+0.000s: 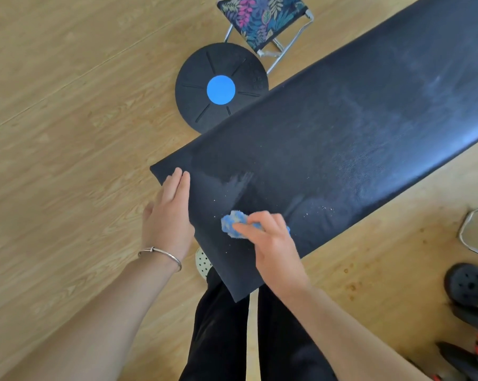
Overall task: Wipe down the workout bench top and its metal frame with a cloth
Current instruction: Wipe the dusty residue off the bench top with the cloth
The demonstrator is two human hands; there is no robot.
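The black padded bench top (342,127) runs from the lower middle up to the top right, with damp streaks and small crumbs on it. My right hand (271,243) presses a bunched blue cloth (232,224) onto the near end of the pad. My left hand (169,213) lies flat with fingers together along the bench's near left edge. The metal frame is hidden under the pad.
A round black balance board (202,81) with a blue centre lies on the wooden floor beyond the bench. A folding stool (262,20) with leaf-print fabric stands behind it. Black dumbbells (471,303) with red bands and a chrome loop (471,232) sit at the right.
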